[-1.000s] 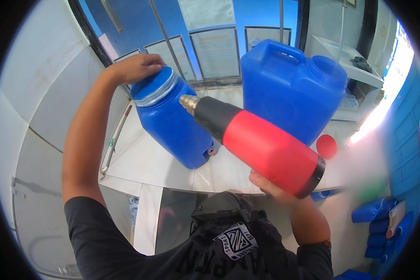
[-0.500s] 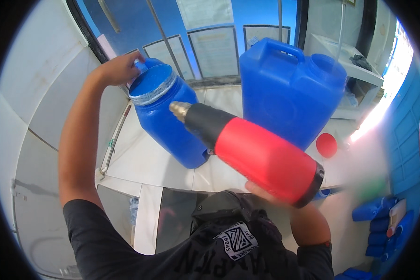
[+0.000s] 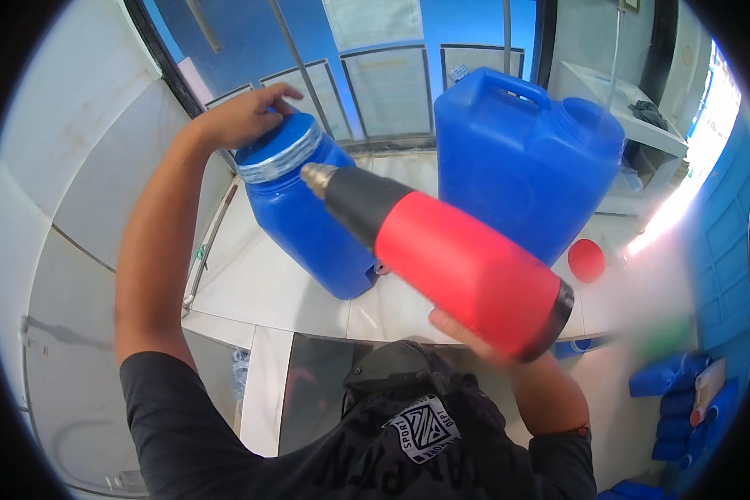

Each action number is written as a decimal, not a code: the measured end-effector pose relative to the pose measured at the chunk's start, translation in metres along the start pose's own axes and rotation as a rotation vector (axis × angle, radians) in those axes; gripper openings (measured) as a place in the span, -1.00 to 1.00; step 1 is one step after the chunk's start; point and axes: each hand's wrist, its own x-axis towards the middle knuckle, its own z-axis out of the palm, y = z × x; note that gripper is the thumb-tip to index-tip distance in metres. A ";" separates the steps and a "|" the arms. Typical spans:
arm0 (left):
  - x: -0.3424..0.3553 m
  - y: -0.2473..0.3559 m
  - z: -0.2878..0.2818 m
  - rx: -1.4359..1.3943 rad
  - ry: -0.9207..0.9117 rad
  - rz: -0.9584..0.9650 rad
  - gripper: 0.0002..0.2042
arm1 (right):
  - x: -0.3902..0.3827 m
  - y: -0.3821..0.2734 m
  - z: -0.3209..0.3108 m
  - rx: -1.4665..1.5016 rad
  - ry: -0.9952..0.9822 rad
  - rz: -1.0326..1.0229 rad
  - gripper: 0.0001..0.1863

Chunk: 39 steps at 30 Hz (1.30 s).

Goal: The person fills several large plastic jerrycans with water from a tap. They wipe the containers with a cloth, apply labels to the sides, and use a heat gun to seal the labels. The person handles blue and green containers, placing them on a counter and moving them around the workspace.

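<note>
My left hand [image 3: 246, 117] lies over the far left of the lid on a blue plastic jug [image 3: 308, 225], its fingers apart and partly raised. Around the lid's [image 3: 296, 132] rim runs a band of clear, wrinkled plastic film. My right hand [image 3: 467, 333] is closed round the handle of a red and black heat gun [image 3: 467, 258], whose body hides most of that hand. The gun's metal nozzle [image 3: 317, 177] points left, close to the film band; whether they touch I cannot tell. The jug leans in the view.
Right of the jug stands a larger blue jerrycan [image 3: 521, 158] with an uncapped mouth. A red round disc [image 3: 586, 260] lies beside it on the white tiled counter [image 3: 233, 283]. Several blue containers [image 3: 683, 400] are stacked at lower right. A thin rod [image 3: 212, 237] lies along the left wall.
My left hand has moved right and shifted from behind the lid onto its top, fingers loosened. The jug seems slightly turned. The heat gun has moved slightly left in view.
</note>
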 end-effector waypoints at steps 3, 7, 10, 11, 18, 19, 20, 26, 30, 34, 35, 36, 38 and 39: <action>-0.007 0.032 -0.020 0.083 -0.184 -0.475 -0.57 | -0.001 0.000 -0.011 -0.010 0.004 0.056 -0.58; -0.011 0.013 -0.020 0.068 0.018 -0.185 -0.62 | 0.003 0.000 0.003 0.093 0.101 -0.042 -0.60; 0.003 0.018 0.000 -0.013 -0.074 0.016 -0.63 | 0.010 -0.001 -0.006 0.064 0.081 -0.018 -0.65; 0.007 0.031 0.006 -0.030 -0.145 0.050 -0.63 | 0.008 0.002 -0.013 0.027 0.049 0.041 -0.66; -0.032 0.055 0.020 -0.023 -0.065 0.122 -0.30 | -0.103 0.014 -0.122 0.674 0.353 0.344 -0.58; -0.034 0.061 0.025 -0.004 -0.035 0.063 -0.31 | -0.120 0.019 -0.148 0.637 0.422 0.293 -0.51; -0.032 0.067 0.029 0.021 -0.011 -0.001 -0.31 | -0.129 0.025 -0.169 0.607 0.491 0.241 -0.45; -0.013 0.097 0.053 0.156 0.074 -0.370 -0.35 | -0.101 0.056 -0.268 0.293 0.804 0.210 -0.39; 0.004 0.101 0.064 0.185 0.138 -0.709 -0.37 | -0.057 0.116 -0.330 0.249 0.824 0.447 -0.48; -0.003 0.105 0.043 0.126 0.046 -0.527 -0.48 | 0.013 0.171 -0.371 -0.137 0.611 0.697 -0.51; 0.000 0.097 0.041 0.013 0.034 -0.423 -0.53 | 0.027 0.188 -0.384 -0.305 0.519 0.746 -0.50; 0.000 0.092 0.040 -0.095 0.021 -0.330 -0.57 | 0.043 0.201 -0.393 -0.459 0.430 0.732 -0.48; 0.008 0.091 0.038 -0.263 0.050 -0.353 -0.66 | 0.075 0.232 -0.410 -0.810 0.276 0.675 -0.44; 0.012 0.086 0.039 -0.351 0.067 -0.363 -0.68 | 0.088 0.249 -0.418 -0.921 0.208 0.673 -0.45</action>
